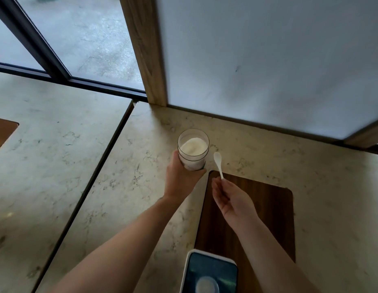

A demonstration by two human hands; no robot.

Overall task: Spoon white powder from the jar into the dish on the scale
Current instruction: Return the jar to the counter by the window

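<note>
Head view shows the scooping step about to begin: the left hand (179, 176) grips one open jar (193, 152) of white powder (194, 145) on the bench (120, 187); the right hand (230, 199) pinches one empty white spoon (218, 163) just beside the jar. Next, I judge, the bowl must dip into the powder, then travel level to the one dish (206, 285) on the one scale (211, 271) at the near edge.

A pale marbled bench (124, 187) meets a wood-framed white panel (268, 60); left of the panel, dark-framed windows (82, 34) admit daylight.
</note>
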